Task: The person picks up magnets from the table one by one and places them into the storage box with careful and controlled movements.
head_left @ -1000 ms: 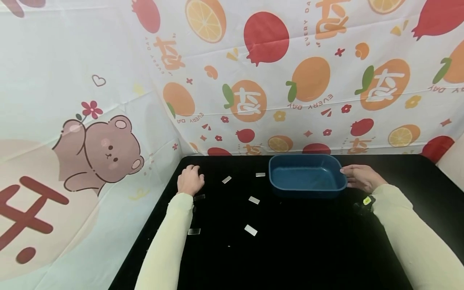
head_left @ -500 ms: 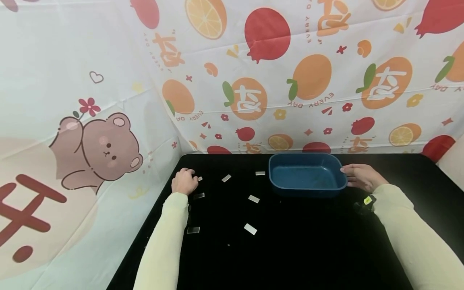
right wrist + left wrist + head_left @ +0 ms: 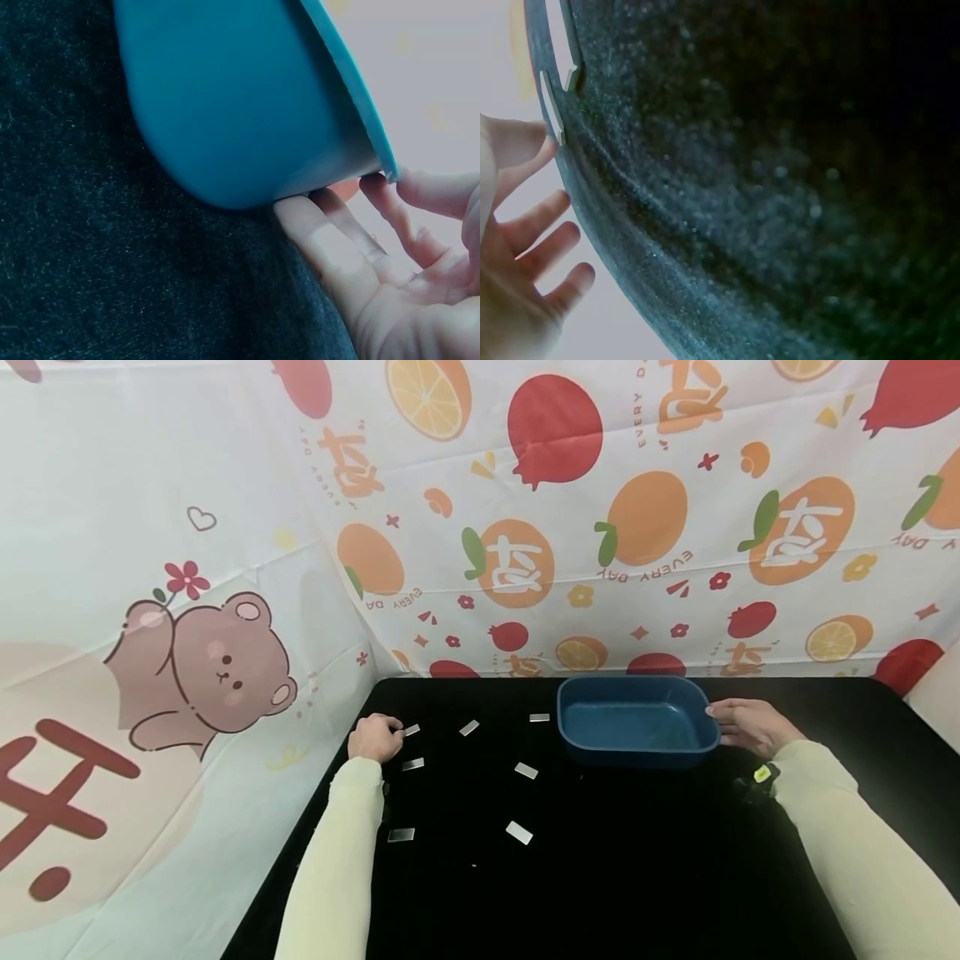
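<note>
Pinches blue tub by right-end rim with right hand. Has left hand at end of small strip, far-left on black table; cannot tell if gripped. Could fumble strip because so thin, or skew tub by tugging one end.

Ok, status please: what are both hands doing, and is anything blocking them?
Left hand: at the back-left tile, grip unclear. Right hand: pinching the tub by its right end. Six more tiles out; nothing visibly in the way.
</note>
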Motion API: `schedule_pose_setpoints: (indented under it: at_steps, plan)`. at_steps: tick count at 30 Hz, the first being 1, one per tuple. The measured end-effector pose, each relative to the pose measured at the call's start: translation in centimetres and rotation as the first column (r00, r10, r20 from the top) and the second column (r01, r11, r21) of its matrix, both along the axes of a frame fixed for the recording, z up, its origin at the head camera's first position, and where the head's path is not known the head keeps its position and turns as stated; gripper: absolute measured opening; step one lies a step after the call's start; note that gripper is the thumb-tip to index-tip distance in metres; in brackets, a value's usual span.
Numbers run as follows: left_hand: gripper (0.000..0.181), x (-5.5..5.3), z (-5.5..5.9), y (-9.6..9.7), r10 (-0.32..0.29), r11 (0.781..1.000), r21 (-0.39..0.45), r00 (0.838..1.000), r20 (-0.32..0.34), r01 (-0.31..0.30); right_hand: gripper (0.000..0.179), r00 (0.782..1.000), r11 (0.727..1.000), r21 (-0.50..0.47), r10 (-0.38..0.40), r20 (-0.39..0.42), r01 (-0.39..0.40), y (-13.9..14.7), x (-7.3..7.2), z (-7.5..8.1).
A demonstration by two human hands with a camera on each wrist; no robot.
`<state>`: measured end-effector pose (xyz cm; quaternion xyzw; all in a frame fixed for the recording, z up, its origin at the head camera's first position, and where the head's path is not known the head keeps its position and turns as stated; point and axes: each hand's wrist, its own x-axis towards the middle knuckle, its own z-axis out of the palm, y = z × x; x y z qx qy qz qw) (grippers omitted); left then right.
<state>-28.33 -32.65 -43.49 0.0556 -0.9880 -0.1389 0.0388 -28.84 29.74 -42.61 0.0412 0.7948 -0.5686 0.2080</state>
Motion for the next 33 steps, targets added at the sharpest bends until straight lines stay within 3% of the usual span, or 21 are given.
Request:
schedule_pose_setpoints:
  at_steps: [9,17,21,33]
  plan:
    - [0.027,-0.3,-0.1,0.3,-0.005,1.000,-0.005,0.999,0.037,0.005,0.067,1.000,1.000,0.005,0.001,0.000,-0.001,0.2,0.1,0.0]
    - [0.028,-0.6,-0.3,0.2,0.004,0.999,-0.046,1.000,0.024,-0.003,0.066,1.000,1.000,-0.004,0.002,-0.006,-0.002,0.1,-0.1,0.0]
    - [0.032,-0.9,-0.4,0.0,0.011,1.000,-0.025,1.000,0.028,-0.010,0.065,1.000,1.000,0.004,-0.005,-0.001,0.005,0.1,0.0,0.1]
    - [0.013,-1.1,-0.6,-0.2,0.014,1.000,0.021,1.000,-0.005,-0.014,0.067,1.000,1.000,0.015,0.002,0.002,-0.002,0.1,0.0,0.2]
